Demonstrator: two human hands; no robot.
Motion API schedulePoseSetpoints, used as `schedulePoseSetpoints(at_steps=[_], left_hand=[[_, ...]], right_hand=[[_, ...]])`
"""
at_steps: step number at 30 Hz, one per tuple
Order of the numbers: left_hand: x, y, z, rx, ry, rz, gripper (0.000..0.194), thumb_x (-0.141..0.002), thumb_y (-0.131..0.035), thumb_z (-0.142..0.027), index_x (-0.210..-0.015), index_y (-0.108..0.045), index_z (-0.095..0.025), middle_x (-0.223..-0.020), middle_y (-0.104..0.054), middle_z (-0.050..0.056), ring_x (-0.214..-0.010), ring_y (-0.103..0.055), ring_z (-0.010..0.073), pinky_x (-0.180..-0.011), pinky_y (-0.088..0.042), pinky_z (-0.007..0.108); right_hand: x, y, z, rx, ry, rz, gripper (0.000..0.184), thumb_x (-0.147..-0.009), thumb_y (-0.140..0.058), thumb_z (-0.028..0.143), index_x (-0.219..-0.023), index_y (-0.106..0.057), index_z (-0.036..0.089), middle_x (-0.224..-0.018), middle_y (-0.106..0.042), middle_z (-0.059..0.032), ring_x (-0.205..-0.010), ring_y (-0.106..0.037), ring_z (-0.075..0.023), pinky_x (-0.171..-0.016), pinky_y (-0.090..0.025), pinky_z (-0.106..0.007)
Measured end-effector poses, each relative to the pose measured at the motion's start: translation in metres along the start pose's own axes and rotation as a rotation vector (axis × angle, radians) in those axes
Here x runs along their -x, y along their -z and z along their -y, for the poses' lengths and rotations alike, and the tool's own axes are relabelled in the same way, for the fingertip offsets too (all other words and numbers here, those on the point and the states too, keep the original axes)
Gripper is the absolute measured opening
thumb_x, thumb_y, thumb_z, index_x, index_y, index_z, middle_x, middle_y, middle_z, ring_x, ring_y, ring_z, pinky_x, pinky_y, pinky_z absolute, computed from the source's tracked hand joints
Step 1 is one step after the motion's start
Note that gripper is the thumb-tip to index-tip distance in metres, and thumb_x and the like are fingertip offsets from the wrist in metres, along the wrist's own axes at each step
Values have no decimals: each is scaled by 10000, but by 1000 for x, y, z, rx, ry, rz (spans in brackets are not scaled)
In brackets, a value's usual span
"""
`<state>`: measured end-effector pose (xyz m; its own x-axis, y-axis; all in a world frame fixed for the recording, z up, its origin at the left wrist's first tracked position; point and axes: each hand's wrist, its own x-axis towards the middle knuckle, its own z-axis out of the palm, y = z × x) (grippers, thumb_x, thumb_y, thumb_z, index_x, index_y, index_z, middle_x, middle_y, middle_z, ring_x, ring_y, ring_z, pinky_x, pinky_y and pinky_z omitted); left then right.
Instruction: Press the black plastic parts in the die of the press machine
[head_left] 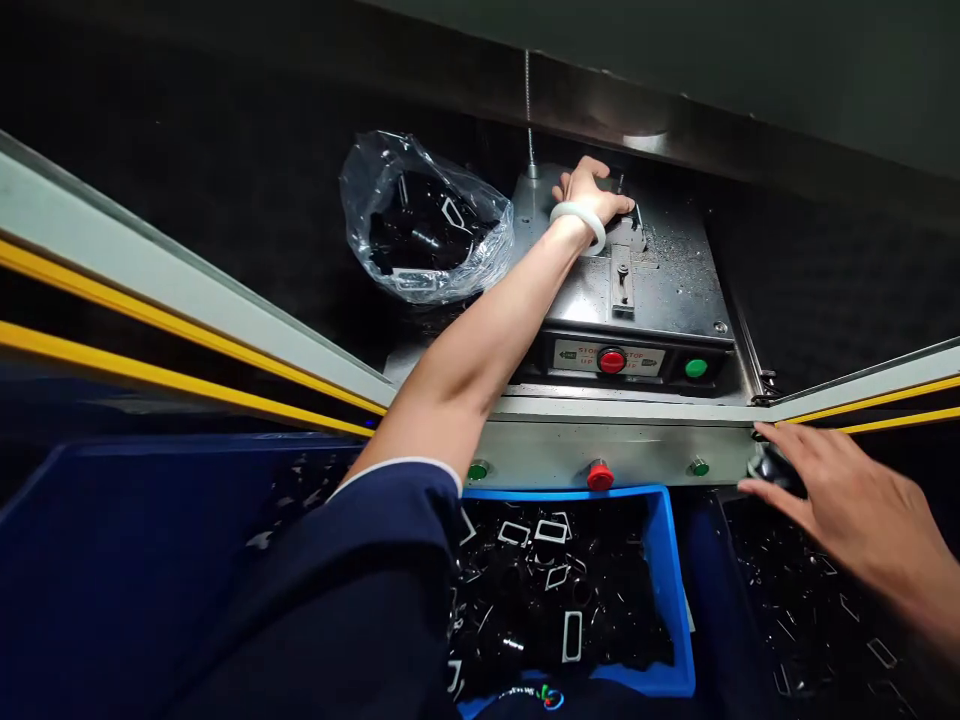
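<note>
My left hand (589, 195), with a pale bangle (579, 221) at its wrist, reaches over the metal machine bed (679, 275). Its fingers curl at the fixture (628, 235), thumb to the right; what lies under them is dark and mostly hidden. On the right, my right hand (862, 495) is slightly blurred and has its thumb and fingers around a glossy black part (776, 468). This part is above a container of black parts (814, 600). A small metal clamp block (622, 280) sits in front of the fixture.
A clear plastic bag (360, 215) of black parts stands left of the machine. Red (612, 361) and green (696, 369) buttons line its front, with a red knob (600, 475) below. A blue bin (679, 600) holds black parts with white-edged rectangles. Yellow-striped rails (187, 345) flank the opening.
</note>
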<state>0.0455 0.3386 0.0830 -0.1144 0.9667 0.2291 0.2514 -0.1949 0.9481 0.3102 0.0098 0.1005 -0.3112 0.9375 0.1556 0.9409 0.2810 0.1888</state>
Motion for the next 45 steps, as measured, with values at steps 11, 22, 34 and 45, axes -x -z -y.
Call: schedulePoseSetpoints(at_steps=[11,22,34,45], left_hand=[[303,150,89,-345,-100,126,186,-964,-658,-385,-985,-766,-235,-990,-716,55,-754,-635,175,-696,-527,339],[317,182,141,-445,61,265,331,-843,-820,-458,-1140,-774,-320,-1295,-526,18,-759,-476,147,-794,-516,412],[329,161,130,-516,115,120,407,-805,-763,-329,-1196,-734,-221,-1361,-512,113,-871,-610,208,-880,-536,410],[402,106,99,-850,81,645,182,-938,-669,-304,-797,-700,-193,-1008,-712,111,-967,-615,313,-902,-384,474]], right_hand=[[29,-120,19,-340,-150,211,220,-1008,-562,268,-1169,-705,226,-1143,-746,-118,-1053,-706,-296,-814,-572,-398],[23,-147,12,-523,-257,110,95,-906,-564,152,-930,-636,209,-976,-671,-99,-920,-642,-261,-852,-509,-399],[30,-148,22,-467,-278,50,166,-953,-527,124,-1014,-668,186,-1055,-674,-131,-1026,-610,-282,-892,-526,-417],[97,-163,151,-280,159,713,230,-936,-582,-16,-1076,-663,147,-1097,-713,-148,-984,-662,-249,-781,-503,-319]])
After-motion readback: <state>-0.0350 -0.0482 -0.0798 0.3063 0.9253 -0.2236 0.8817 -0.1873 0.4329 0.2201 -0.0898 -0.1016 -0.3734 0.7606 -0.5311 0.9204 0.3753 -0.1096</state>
